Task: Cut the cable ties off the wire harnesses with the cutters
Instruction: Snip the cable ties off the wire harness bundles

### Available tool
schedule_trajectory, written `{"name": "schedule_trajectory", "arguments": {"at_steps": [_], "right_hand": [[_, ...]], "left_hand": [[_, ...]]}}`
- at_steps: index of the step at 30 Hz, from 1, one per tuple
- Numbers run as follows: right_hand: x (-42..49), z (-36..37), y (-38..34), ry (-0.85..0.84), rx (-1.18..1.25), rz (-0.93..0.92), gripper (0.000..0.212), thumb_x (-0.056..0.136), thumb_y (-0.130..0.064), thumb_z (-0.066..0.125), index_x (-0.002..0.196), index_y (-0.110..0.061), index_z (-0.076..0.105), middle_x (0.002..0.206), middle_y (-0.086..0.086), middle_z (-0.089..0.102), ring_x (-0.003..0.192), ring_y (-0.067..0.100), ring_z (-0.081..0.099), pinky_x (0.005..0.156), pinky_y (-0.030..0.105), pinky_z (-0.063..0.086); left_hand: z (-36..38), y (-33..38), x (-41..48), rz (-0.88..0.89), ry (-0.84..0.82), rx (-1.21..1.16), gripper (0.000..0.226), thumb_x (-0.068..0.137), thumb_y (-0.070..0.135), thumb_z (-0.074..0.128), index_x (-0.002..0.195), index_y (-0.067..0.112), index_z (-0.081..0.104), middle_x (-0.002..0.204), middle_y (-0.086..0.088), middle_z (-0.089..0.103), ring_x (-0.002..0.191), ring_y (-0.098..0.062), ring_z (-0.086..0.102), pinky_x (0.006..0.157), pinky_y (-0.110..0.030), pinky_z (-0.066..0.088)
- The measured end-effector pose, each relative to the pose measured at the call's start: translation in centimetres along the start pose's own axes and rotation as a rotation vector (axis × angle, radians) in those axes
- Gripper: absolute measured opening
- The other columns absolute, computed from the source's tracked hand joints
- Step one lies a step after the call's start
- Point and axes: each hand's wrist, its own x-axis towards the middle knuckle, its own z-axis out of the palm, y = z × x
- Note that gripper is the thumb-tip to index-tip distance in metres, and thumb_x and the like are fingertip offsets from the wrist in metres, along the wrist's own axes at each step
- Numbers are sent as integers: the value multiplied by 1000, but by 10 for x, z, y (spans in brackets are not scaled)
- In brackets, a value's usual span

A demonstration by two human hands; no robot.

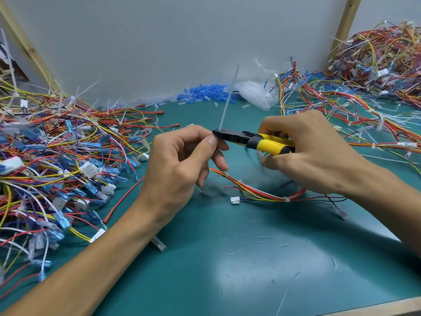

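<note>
Cutters [256, 140] in right hand [319, 153], tie [228, 98] perhaps nipped

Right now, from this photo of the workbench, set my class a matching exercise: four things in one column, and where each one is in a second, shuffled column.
Things
1. cutters
2. cable tie
3. blue sleeves
4. lone white connector

Places
A. lying on the green mat
B. heaped at the foot of the back wall
C. gripped in the right hand
D. sticking up from the cutters' tips

Pairs: 1-C, 2-D, 3-B, 4-A
</note>
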Motion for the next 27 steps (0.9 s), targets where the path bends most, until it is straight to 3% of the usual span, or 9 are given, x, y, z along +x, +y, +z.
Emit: {"name": "schedule_trajectory", "arguments": {"at_steps": [12,16,20,23,27], "right_hand": [[-2,-1,-4,18,5,-75,8,75,-29,64,81,-24,63,60,4,55,61,30,47,54,46,45],[0,-3,-6,11,-24,-112,15,77,-28,63,91,-23,66,75,-3,60,71,25,53,63,46,46],[0,-4,-6,39,-31,-129,24,77,-25,63,99,-17,68,88,-1,62,78,26,56,69,43,50],[-2,-2,-9,50,-29,-179,25,76,-19,62,101,-14,68,89,1,60,76,26,54,68,43,50],[-1,-1,-7,42,-29,-205,22,76,-15,63,98,-12,67,86,3,57,73,28,52,66,42,48]], "left_hand": [[1,-1,0,14,65,-73,19,97,8,60,90,1,76,68,-8,72,38,-19,37,43,-19,33],[1,0,-1,32,88,-52,18,96,8,61,89,1,76,67,-9,73,37,-18,34,42,-21,29],[1,0,-2,51,76,-28,17,96,7,62,90,0,76,67,-9,73,38,-21,33,39,-33,27],[3,1,-5,65,52,3,17,96,8,63,90,-2,75,67,-9,74,39,-3,43,45,-19,33],[3,2,-6,53,42,6,17,96,10,63,88,2,75,69,-7,76,37,-5,41,43,-19,30]]}}
